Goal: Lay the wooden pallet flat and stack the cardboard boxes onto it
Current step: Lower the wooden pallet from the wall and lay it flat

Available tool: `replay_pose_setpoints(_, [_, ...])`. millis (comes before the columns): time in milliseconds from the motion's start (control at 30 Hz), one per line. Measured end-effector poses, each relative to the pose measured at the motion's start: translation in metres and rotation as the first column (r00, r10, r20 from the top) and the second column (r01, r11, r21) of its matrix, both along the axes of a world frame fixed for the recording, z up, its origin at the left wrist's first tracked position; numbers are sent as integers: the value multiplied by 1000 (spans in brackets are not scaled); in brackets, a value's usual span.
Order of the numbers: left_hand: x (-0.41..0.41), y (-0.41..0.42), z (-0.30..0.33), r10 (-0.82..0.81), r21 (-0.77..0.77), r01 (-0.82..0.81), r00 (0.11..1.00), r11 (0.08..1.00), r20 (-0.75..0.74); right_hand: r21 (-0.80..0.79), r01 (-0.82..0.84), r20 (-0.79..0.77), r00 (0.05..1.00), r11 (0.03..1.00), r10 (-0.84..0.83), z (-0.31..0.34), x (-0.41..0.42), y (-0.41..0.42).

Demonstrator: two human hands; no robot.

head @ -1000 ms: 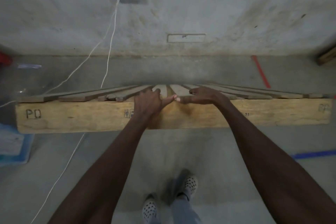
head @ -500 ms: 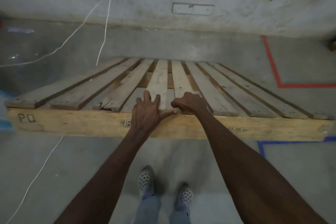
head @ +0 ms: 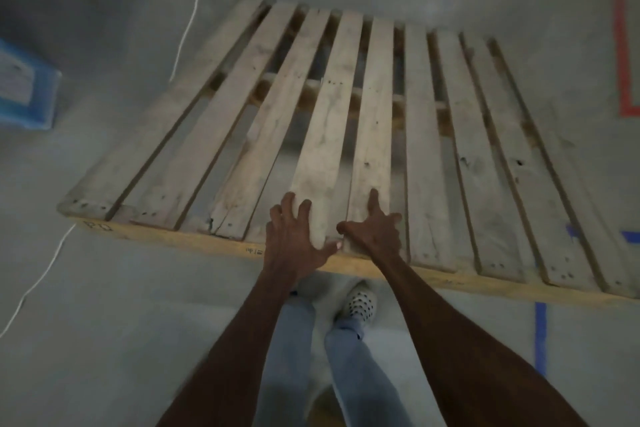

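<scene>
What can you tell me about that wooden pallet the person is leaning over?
The wooden pallet is weathered and greyish, with long top slats running away from the person, dark gaps between them and cross pieces showing underneath. Its near edge is a yellower beam with stamped black marks. It lies on, or just above, the concrete floor; whether it is fully down is unclear. The left hand rests spread on a middle slat at the near edge; the right hand presses beside it with its thumb towards the left hand.
</scene>
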State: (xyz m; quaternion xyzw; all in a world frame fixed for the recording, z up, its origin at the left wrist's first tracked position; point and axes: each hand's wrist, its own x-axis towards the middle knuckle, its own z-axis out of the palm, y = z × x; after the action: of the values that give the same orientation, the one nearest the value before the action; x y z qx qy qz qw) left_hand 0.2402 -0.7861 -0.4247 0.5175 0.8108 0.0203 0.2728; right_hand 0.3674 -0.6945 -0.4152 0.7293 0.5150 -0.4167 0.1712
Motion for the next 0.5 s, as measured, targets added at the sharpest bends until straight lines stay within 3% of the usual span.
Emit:
replay_pose_setpoints(133, [16,-15,-53,105,-133,-104,994,986,-1,26,-19,-10,1000,999,19,-60,13,-36])
replay_pose_setpoints(300, [29,-39,-121,112,-264,-112,994,958,-15,70,-42,-13,999,997,43,-129,30,-77])
replay_pose_setpoints(500, [51,-74,-188,145,-249,-145,989,957,-21,118,-57,-27,998,991,61,-204,42,-117])
